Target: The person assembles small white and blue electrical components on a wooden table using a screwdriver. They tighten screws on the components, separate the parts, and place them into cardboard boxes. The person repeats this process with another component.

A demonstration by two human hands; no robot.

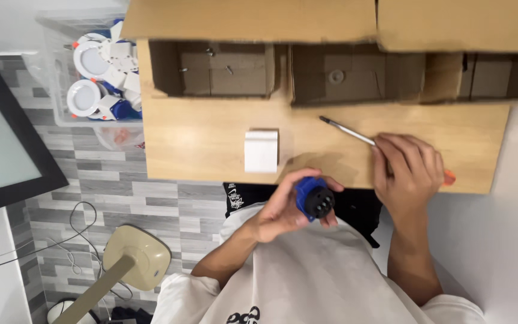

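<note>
Grey tiled floor at lower left, wooden table across mid-frame. Nearest: left hand, lower centre, fingers wrapped round a blue and black plug part, black face up, held off the table edge. Right hand, centre right, lies closed over a screwdriver flat on the table, orange handle end poking out. Judgement: grip the handle firmly and keep the part steady. White block left of centre. Farther: open cardboard boxes along the top; clear bin of round white lamps, upper left.
</note>
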